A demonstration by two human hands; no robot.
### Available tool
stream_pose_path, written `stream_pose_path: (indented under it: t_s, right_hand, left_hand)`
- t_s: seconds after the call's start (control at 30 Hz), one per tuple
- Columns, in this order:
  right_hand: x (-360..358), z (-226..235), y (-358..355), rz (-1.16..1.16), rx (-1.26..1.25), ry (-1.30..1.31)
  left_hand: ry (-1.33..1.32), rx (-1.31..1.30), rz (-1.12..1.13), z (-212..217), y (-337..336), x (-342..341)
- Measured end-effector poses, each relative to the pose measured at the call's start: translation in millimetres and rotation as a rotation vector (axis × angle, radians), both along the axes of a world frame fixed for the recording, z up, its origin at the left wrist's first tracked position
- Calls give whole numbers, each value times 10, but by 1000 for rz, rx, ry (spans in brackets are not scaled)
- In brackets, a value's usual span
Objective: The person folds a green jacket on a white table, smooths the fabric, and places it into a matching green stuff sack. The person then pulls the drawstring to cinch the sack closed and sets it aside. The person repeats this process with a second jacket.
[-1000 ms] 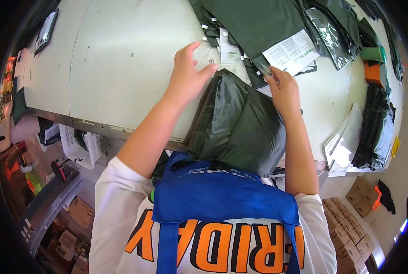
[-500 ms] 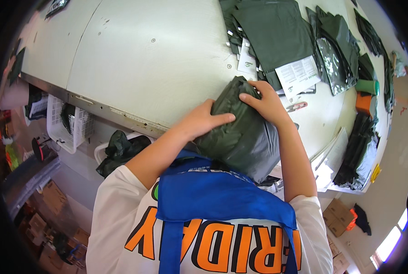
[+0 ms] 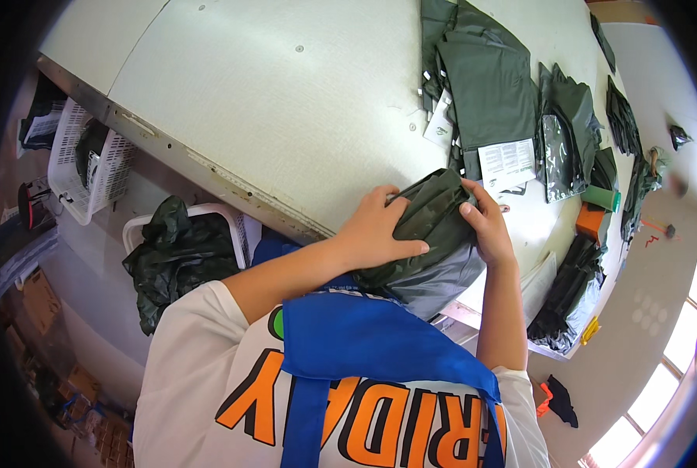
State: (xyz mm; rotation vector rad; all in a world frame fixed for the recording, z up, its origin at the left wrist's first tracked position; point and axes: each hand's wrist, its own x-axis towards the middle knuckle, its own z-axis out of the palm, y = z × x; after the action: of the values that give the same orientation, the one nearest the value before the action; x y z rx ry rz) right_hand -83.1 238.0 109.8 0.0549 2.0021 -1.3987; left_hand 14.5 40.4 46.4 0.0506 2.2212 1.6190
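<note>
A bundle of dark green, slightly shiny fabric (image 3: 434, 214) with a grey underside is between my two hands, at the table's near edge and against my blue apron (image 3: 372, 335). My left hand (image 3: 376, 232) presses on its left side, thumb stretched across the front and fingers bent over the upper edge. On the upper right corner, my right hand (image 3: 487, 224) grips with the thumb in front and fingers behind. A small reddish tool (image 3: 504, 208) shows just beyond the right hand, mostly hidden.
Folded dark green garments (image 3: 489, 82) with a printed white sheet (image 3: 507, 164) lie at the table's far right. Beside them are a clear-bagged piece (image 3: 565, 160), a green roll (image 3: 600, 197) and an orange box (image 3: 590, 221). Below the left edge stand white baskets (image 3: 61, 160), one heaped with dark green fabric (image 3: 178, 253).
The view has turned, so the table appears shifted. The bundle's top looks lower and more folded over. My left fingers have come up over its upper edge, and both hands still hold it.
</note>
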Motion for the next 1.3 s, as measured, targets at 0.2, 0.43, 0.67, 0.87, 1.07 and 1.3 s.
stream_pose_path:
  t_s: [0.2,0.43,0.67,0.87,1.07,1.3]
  right_hand:
    - [97,-15,-6,46,179,107]
    - [-49,-106,80,221,328,326]
    - [-41,-50,142,158,267,276]
    - [-1,-43,75,177,237,325]
    - [-35,58,187,288,257,381]
    - [-148,101,376,416,236,253]
  left_hand:
    - [-32,48,12,-20,-15,-26]
    - [-92,2,-14,-138,-19,-197]
    - [-125,17,-42,-90,2,-260]
    - [-427,282,-47,-226,-56,-345]
    - [-218,286,-174,121,-4,-231]
    - [-132,292,-253,394,35,-153]
